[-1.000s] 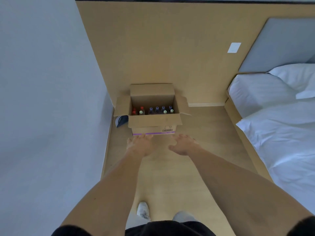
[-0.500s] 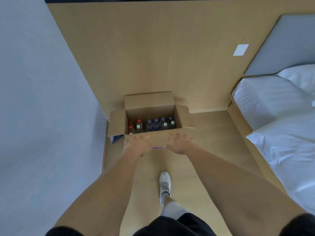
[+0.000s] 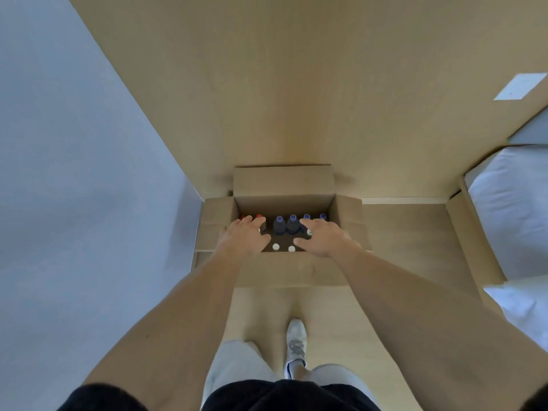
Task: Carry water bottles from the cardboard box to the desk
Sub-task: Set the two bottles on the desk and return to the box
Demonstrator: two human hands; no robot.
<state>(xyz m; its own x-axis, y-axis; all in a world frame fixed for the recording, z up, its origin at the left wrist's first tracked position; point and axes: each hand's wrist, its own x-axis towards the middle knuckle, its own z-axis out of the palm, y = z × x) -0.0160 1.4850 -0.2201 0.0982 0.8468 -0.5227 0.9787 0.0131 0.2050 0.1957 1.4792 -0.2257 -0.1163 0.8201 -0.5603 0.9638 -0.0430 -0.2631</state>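
single head view looks steeply down, near above the cardboard box (image 3: 284,271) on the floor.

Tan wood-panel wall (image 3: 296,84) ahead, pale grey wall (image 3: 74,173) left, wood floor (image 3: 400,247), white-sheeted bed (image 3: 516,218) right.

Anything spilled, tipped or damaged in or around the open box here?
Nothing stands out. The cardboard box sits open on the floor against the wall, and its bottles stand upright, caps up. The left hand and right hand hover over them, holding nothing.
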